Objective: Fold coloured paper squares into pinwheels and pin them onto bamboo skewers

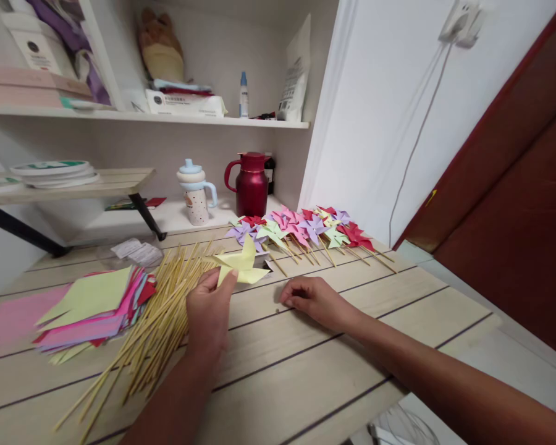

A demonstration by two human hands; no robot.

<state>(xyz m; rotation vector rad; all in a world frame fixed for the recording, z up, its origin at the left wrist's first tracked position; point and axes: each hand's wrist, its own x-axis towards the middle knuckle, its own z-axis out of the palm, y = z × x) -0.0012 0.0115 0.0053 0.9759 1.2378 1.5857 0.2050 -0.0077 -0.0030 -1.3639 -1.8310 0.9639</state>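
A pale yellow paper pinwheel (244, 267), its blades folded and no stick showing on it, is pinched between the thumb and fingers of my left hand (212, 303). My right hand (308, 298) rests low over the tabletop with its fingers curled together; whatever they may hold is hidden. Just left of those fingertips lies a tiny dark object (278, 311), too small to name. Beneath and beside my left hand spreads a loose pile of thin wooden sticks (160, 327). Finished pinwheels on sticks (312, 230), in pink, purple, green and red, lie beyond my right hand.
Coloured paper sheets (90, 300) are stacked at the left beside a clear plastic packet (136, 252). A red jug (252, 188) and a light tumbler (196, 198) stand at the back. A small raised stand (120, 180) occupies the left; a wall (375, 123) borders the right.
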